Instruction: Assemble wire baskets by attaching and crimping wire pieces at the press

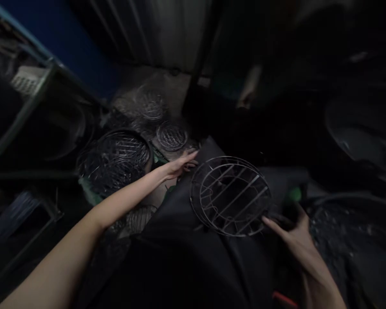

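Note:
A round wire basket (234,193), two rings joined by parallel bars and bent wires, lies tilted over my dark-clad lap. My right hand (294,234) grips its right rim, thumb laid along the wire; the other fingers are partly lost in shadow. Just beyond that hand is a blurred green object (295,194), whose kind I cannot make out. My left hand (182,165) reaches out beyond the basket's left side, fingers stretched and apart from it, with nothing visible in them.
To the left stands a wide tub (148,148) heaped with wire pieces. More round wire grilles (172,135) lie on the floor ahead. A metal frame rack (25,109) is at far left. On the right, a large dark container (357,240) holds shiny dark material. Another person's hand (246,98) shows ahead.

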Demonstrator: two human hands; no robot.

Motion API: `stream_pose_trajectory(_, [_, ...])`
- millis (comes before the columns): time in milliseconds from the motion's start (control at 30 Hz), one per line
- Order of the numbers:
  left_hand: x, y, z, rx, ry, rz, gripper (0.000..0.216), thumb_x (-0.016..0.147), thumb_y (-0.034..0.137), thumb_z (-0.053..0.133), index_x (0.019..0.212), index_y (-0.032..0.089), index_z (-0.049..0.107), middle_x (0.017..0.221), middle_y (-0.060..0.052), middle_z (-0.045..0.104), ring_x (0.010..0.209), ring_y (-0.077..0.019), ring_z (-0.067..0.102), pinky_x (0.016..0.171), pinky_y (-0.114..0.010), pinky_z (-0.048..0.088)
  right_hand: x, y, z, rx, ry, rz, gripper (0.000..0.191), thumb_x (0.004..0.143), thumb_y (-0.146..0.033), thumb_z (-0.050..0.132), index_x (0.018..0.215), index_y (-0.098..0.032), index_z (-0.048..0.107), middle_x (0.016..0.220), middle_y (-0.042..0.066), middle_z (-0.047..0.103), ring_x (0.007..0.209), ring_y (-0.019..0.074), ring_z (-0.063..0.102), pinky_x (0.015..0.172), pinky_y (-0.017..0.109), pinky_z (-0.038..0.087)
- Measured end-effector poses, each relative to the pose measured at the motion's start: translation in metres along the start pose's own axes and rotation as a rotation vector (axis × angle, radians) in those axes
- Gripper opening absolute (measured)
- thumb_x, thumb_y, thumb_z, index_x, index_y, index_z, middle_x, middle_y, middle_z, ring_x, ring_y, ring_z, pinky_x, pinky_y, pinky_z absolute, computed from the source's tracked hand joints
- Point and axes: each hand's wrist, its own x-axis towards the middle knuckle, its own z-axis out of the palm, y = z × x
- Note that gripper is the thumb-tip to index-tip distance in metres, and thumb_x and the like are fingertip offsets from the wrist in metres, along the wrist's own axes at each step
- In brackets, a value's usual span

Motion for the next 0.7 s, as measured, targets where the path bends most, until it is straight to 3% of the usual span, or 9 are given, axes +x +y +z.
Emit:
stream_pose_trajectory(200, [-0.021, -0.009, -0.008, 0.13, -0.125, 0.093, 0.102, 0.06, 0.042, 0.078, 0.141, 0.026, 0.018, 0.115, -0.01, 0.049, 0.105, -0.0197, 0.05, 0.092, -0.038, 0.038, -0.003, 0.005, 0.002, -0.027, -0.005, -0.09, 0.131, 0.037, -0.045, 0.086, 0.146, -0.017, 0.018, 0.104, 0.009, 0.057, 0.087, 0.0247, 0.06, 0.076, 0.038, 0.055])
stream_pose_trajectory(400, [-0.032, -0.008, -0.002, 0.406, -0.127, 0.181, 0.114, 0.054, 0.047, 0.08, 0.144, 0.028, 0.012, 0.127, -0.014, 0.039, 0.117, -0.0291, 0.042, 0.096, -0.048, 0.038, -0.008, 0.008, 0.003, 0.031, -0.004, -0.081, 0.129, 0.039, -0.042, 0.087, 0.146, -0.022, 0.017, 0.101, 0.006, 0.056, 0.091, 0.0234, 0.059, 0.088, 0.044, 0.048])
stream_pose_trajectory(567, [-0.028, -0.012, 0.0, 0.419, -0.102, 0.278, 0.118, 0.048, 0.045, 0.083, 0.144, 0.027, 0.015, 0.129, -0.014, 0.038, 0.118, -0.0316, 0.041, 0.097, -0.048, 0.038, -0.016, 0.0, 0.007, 0.078, -0.021, -0.033, 0.13, 0.04, -0.04, 0.087, 0.147, -0.027, 0.014, 0.101, 0.005, 0.058, 0.098, 0.0257, 0.059, 0.093, 0.046, 0.045])
stream_pose_trajectory(700, [-0.024, -0.015, 0.0, 0.366, -0.094, 0.23, 0.116, 0.051, 0.044, 0.082, 0.143, 0.029, 0.013, 0.123, -0.012, 0.04, 0.12, -0.0311, 0.039, 0.096, -0.051, 0.039, -0.017, 0.003, 0.007, 0.127, -0.059, -0.059, 0.133, 0.043, -0.038, 0.087, 0.147, -0.028, 0.006, 0.1, 0.005, 0.059, 0.096, 0.0245, 0.061, 0.093, 0.047, 0.045])
